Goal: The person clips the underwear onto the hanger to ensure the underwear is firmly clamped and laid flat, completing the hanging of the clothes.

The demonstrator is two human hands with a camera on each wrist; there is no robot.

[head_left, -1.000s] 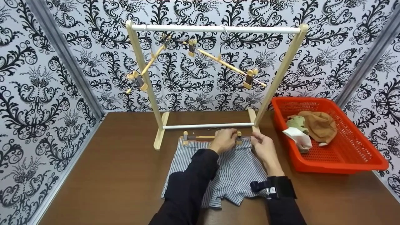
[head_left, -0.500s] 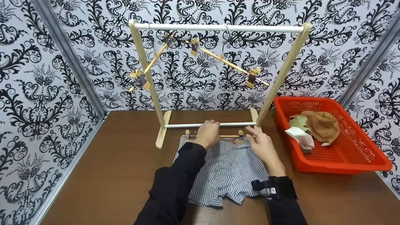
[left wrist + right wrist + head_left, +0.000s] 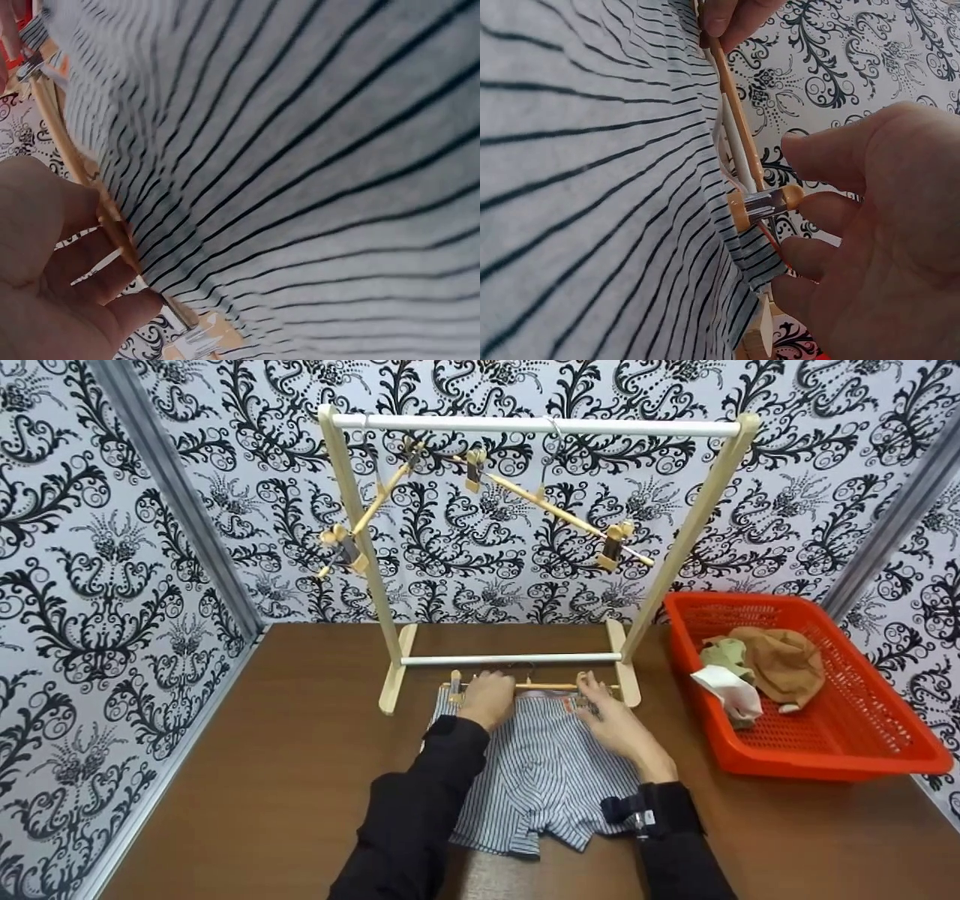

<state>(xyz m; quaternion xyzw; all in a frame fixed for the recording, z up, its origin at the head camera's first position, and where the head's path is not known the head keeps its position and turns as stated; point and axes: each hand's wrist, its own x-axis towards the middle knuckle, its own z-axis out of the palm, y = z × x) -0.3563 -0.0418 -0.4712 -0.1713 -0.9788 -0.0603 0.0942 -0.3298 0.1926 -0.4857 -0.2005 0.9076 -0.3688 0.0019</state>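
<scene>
With our left hand's (image 3: 487, 701) fingers, we pinched the wooden hanger (image 3: 551, 686) along the striped shorts (image 3: 544, 765). Our right hand's (image 3: 619, 727) fingers were spread beside a clip (image 3: 765, 206).

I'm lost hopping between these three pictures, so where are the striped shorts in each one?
Head: the striped shorts lie on the table, just below centre.
Left wrist: the striped shorts fill most of the picture, toward the right.
Right wrist: the striped shorts fill the left side.
Shared landmark: the wooden hanger bar, running along the waistband in all three.
</scene>
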